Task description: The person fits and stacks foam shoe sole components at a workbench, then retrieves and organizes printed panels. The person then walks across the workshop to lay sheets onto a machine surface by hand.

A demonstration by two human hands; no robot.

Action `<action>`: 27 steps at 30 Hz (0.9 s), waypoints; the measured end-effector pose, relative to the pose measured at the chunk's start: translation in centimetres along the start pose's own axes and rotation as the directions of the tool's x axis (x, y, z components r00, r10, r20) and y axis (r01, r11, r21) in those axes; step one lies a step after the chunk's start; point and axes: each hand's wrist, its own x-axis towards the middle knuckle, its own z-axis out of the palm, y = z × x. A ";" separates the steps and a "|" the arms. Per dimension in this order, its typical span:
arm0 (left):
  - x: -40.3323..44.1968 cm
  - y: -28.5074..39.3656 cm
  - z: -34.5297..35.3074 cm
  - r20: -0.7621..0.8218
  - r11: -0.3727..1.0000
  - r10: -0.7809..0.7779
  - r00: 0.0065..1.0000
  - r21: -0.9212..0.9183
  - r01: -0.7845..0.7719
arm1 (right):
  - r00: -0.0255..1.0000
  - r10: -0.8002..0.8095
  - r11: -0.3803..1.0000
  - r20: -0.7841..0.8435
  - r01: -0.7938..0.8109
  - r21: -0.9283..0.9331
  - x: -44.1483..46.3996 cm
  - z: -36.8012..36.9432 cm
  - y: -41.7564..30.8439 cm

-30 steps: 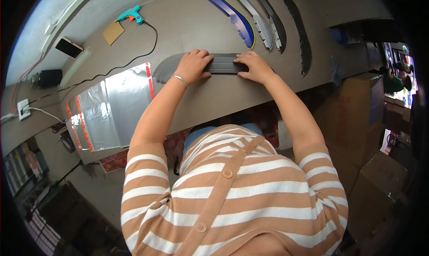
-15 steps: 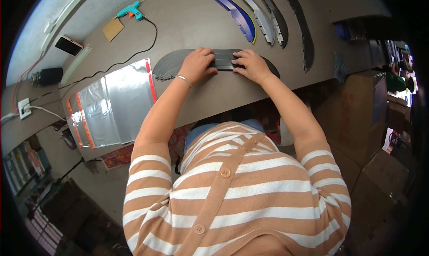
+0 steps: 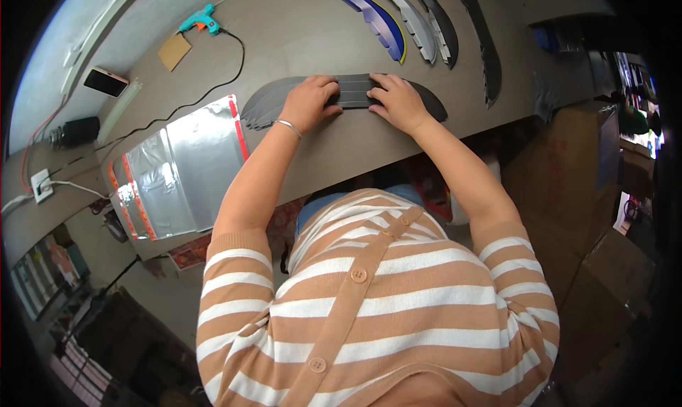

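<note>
A set of dark grey, long curved pieces (image 3: 355,92) lies on the table (image 3: 334,147) in front of me, side by side, with notched ends at the left. My left hand (image 3: 310,105) grips them left of the middle, fingers over the top and thumb at the near edge. On the other side of a short gap, my right hand (image 3: 398,104) holds the same pieces in a like way. The palms hide parts of the pieces. What exactly they are, I cannot tell.
Clear plastic bags with red strips (image 3: 202,151) lie at the left. Behind them are a teal glue gun (image 3: 202,20) with its cord, a brown card (image 3: 174,51) and a phone (image 3: 106,82). A blue curved piece (image 3: 369,16) and several grey or black ones lie at the back right.
Both hands keep their grip on the grey pieces with hardly any movement. The whole view has shifted slightly, and the bright line along the pieces looks fainter.
</note>
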 end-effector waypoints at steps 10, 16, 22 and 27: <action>0.1 -0.2 -0.4 0.045 0.999 0.033 0.998 -0.002 -0.033 | 0.994 -0.036 0.999 0.099 0.032 0.042 0.4 -0.4 0.9; 0.6 -0.1 -0.3 0.056 0.998 -0.028 0.998 -0.047 0.031 | 0.991 0.024 0.998 0.133 -0.031 0.051 1.2 -1.1 -0.4; 0.7 -0.1 -0.4 0.033 0.997 -0.044 0.998 -0.062 0.046 | 0.973 0.124 0.982 0.193 -0.148 0.120 2.0 -0.3 -0.6; 2.1 -0.4 -0.6 0.197 0.954 -0.199 0.960 -0.184 0.236 | 0.918 0.220 0.946 0.331 -0.283 0.156 3.2 0.2 0.3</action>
